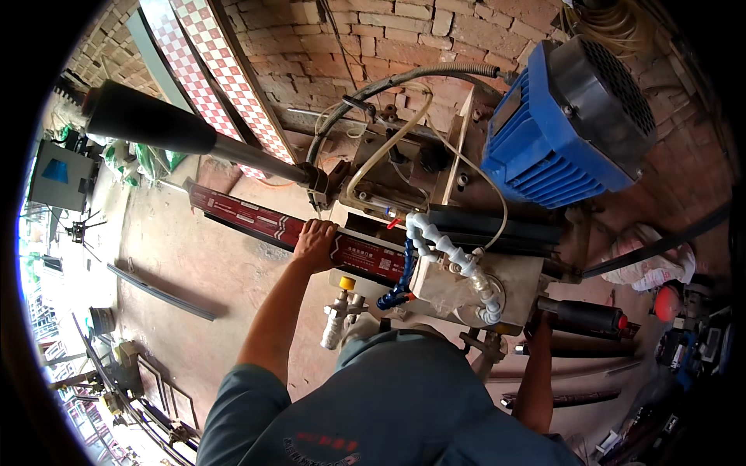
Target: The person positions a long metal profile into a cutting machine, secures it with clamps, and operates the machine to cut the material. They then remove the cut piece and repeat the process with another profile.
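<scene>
My left hand (315, 245) grips a long dark red metal profile (256, 217) that lies across the bed of a cutting machine (466, 279). My right hand (542, 325) is closed around a black lever handle with a red tip (587, 314) at the machine's right side. A blue electric motor (559, 124) sits on top of the machine. A white and blue segmented coolant hose (451, 252) curls over the front of the machine between my hands.
A long black-gripped lever (155, 124) sticks out to the upper left. A brick wall (373, 39) stands behind the machine, with red-and-white checkered panels (210, 62) leaning on it. Loose metal strips (163, 291) lie on the concrete floor at the left. White sacks (649, 268) sit at the right.
</scene>
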`<action>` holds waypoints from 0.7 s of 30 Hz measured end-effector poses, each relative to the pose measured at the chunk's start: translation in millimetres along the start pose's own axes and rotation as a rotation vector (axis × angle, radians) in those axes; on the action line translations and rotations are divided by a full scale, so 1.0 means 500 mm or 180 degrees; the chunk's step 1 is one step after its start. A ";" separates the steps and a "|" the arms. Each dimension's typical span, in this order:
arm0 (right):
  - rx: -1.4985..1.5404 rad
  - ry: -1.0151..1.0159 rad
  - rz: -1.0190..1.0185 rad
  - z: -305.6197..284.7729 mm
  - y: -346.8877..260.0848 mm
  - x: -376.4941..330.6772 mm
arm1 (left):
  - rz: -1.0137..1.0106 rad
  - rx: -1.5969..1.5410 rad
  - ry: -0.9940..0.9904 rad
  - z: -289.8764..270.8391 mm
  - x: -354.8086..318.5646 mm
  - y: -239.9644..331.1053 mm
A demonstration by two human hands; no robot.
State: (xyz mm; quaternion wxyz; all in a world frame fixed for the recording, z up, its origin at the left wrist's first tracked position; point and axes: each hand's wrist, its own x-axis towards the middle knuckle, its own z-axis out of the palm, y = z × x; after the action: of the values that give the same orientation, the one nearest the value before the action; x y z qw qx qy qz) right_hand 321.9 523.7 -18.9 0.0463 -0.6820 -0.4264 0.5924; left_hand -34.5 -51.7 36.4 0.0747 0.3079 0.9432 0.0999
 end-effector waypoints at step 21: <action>0.0136 -0.1619 -0.3370 0.096 -0.278 -0.311 | -0.0909 0.0016 0.0851 0.028 -0.180 0.053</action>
State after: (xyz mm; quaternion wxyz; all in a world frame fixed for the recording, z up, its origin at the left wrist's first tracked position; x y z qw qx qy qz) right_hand 218.4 491.6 165.5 0.2458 -0.2116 -0.6946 0.6421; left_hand 55.4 -82.3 36.2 -0.0386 0.1552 0.9791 0.1259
